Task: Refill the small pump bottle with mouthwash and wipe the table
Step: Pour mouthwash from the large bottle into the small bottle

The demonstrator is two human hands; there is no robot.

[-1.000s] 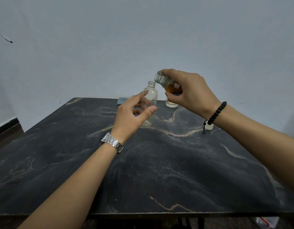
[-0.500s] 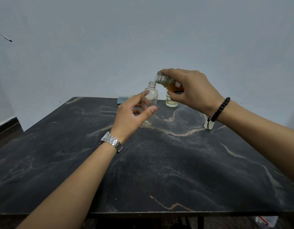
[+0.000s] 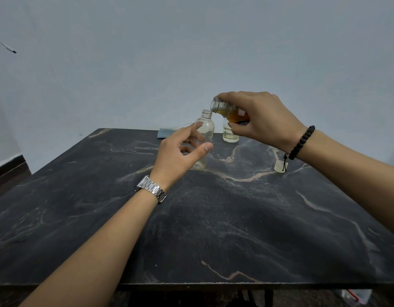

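Note:
A clear, empty bottle (image 3: 206,127) stands uncapped on the dark marble table (image 3: 236,218), towards the back. My left hand (image 3: 180,154) is cupped just in front of it, thumb and fingers apart; I cannot tell whether they touch it. My right hand (image 3: 260,118) grips a small bottle of amber liquid (image 3: 230,111). That bottle is tilted left, with its open mouth just above and right of the clear bottle's neck. No stream of liquid is visible.
A second small glass bottle (image 3: 230,135) stands behind my right hand. A white cap (image 3: 279,166) lies on the table under my right wrist. A folded blue cloth (image 3: 166,132) sits at the table's back edge, close to the wall.
My right wrist has lifted a little, which uncovers the white cap. The tilted bottle and my left hand stay almost where they were.

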